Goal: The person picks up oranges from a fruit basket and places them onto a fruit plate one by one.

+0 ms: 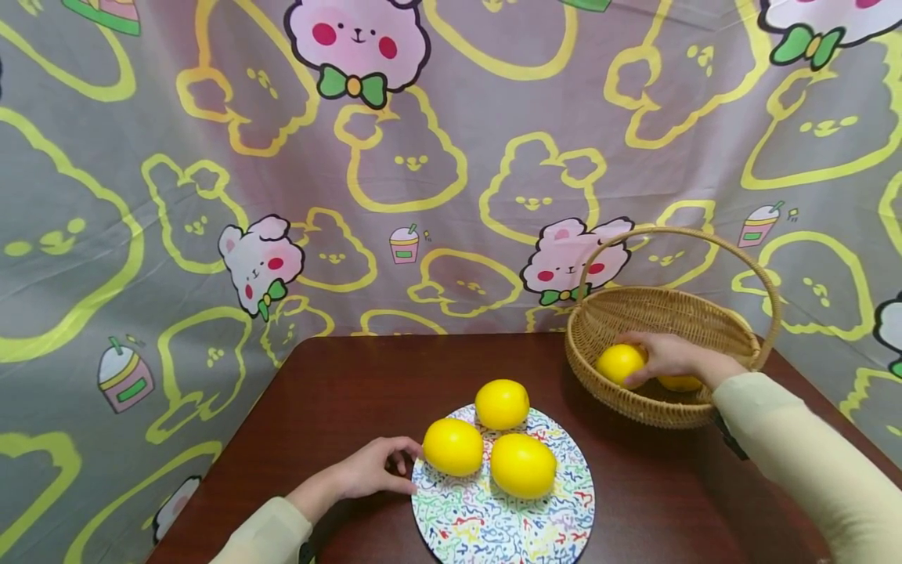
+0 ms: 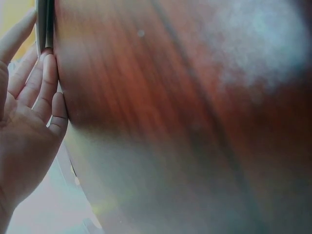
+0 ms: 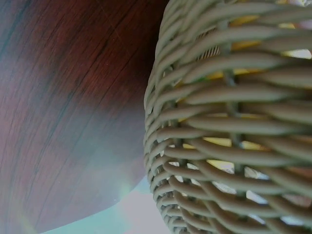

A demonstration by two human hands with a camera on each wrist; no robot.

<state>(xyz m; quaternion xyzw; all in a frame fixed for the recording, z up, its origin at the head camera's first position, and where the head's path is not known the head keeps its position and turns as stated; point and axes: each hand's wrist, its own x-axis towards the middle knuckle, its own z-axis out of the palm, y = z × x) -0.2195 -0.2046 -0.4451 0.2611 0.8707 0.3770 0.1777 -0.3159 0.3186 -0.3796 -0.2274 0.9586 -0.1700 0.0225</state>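
Note:
In the head view, my right hand (image 1: 669,356) reaches into a wicker basket (image 1: 637,406) and grips a yellow lemon (image 1: 619,363) near its left wall. Partly hidden under that hand is another lemon (image 1: 680,384). Three more lemons lie grouped on a round, colourfully patterned plate (image 1: 458,513): a rear lemon (image 1: 502,404), a left lemon (image 1: 452,447) and a right lemon (image 1: 524,467). My left hand (image 1: 369,468) rests at the plate's left edge, its fingers touching the rim. The basket's weave (image 3: 219,126) hides the right hand in the right wrist view.
A dark reddish wooden table (image 1: 352,384) carries the plate and basket. The basket's tall arched handle (image 1: 764,274) stands upright over it. Behind the table hangs a grey cartoon-patterned cloth (image 1: 437,164).

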